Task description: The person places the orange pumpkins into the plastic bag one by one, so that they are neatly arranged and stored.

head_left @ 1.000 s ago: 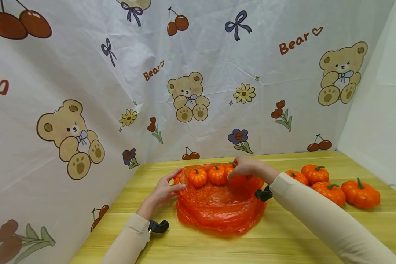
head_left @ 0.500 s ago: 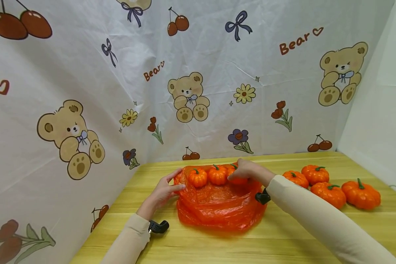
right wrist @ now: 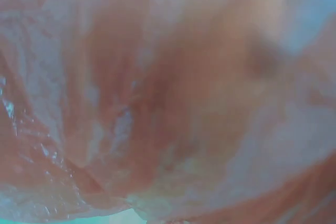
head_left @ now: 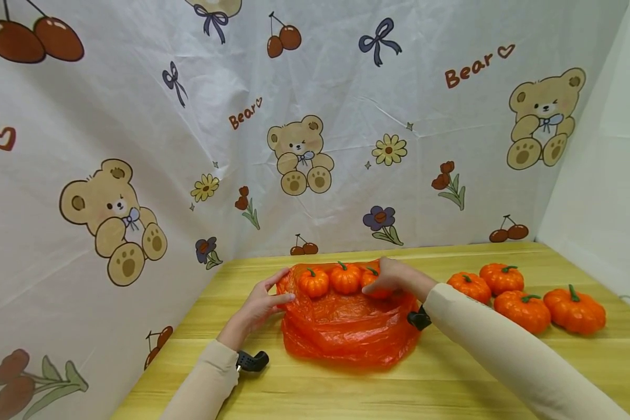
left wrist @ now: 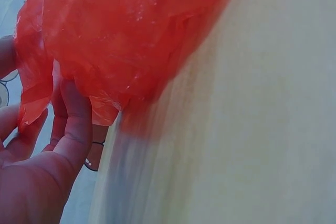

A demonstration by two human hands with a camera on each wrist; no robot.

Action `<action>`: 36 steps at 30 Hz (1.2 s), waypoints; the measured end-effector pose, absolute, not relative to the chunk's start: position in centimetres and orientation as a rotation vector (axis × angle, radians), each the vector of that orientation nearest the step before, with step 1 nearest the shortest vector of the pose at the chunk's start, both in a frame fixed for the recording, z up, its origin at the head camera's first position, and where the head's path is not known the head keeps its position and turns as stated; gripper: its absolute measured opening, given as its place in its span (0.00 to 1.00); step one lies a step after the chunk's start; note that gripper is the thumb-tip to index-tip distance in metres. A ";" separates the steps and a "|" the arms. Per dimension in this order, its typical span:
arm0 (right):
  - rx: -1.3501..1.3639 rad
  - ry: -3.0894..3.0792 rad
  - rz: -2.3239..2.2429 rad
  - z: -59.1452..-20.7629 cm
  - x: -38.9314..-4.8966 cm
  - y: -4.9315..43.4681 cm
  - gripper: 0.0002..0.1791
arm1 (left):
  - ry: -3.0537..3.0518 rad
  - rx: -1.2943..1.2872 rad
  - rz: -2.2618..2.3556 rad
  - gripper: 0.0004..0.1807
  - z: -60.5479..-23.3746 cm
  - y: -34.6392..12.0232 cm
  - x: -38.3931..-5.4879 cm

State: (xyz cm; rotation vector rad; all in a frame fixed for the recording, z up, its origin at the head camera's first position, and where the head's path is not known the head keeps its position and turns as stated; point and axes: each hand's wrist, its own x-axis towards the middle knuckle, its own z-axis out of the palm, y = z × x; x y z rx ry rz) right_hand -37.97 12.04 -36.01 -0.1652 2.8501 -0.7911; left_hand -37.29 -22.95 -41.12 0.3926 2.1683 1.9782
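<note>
A translucent red plastic bag [head_left: 346,332] lies on the table with its mouth spread. My left hand [head_left: 259,303] holds its left edge between thumb and fingers; the left wrist view shows the film of the bag [left wrist: 115,35] between the fingers. Inside, at the back, a left pumpkin [head_left: 314,283] and a middle pumpkin [head_left: 345,278] sit side by side, small and orange with green stems. To their right, my right hand [head_left: 396,277] grips a third pumpkin [head_left: 374,284], partly covering it. Crumpled film blurs the right wrist view.
Several more orange pumpkins [head_left: 522,309] stand on the wooden table [head_left: 451,379] to the right, beyond the right forearm. A bear-print cloth [head_left: 341,76] hangs behind and on the left. A white wall [head_left: 598,192] borders the right side.
My right hand has shifted slightly right and down, and the pumpkin under it shows more clearly. The middle pumpkin has shifted slightly. My left hand has stayed in place.
</note>
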 end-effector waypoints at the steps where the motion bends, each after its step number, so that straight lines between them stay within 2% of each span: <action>1: -0.171 2.858 -0.783 -36.0 -37.9 12.1 0.50 | 2.170 0.393 1.978 0.45 -41.1 -23.0 -37.3; 7: -0.228 2.892 -0.716 -35.8 -38.0 12.3 0.53 | 2.173 0.396 1.983 0.44 -41.1 -22.9 -37.4; 14: -0.263 2.838 -0.788 -34.8 -37.5 13.1 0.50 | 2.176 0.385 1.989 0.43 -41.0 -22.8 -37.3; 27: -0.417 2.682 -1.025 -33.2 -34.5 15.2 0.45 | 2.162 0.375 1.987 0.44 -41.3 -22.9 -37.3; 36: -0.469 2.684 -1.049 -31.6 -32.6 16.7 0.47 | 2.177 0.366 1.995 0.44 -41.2 -22.9 -37.3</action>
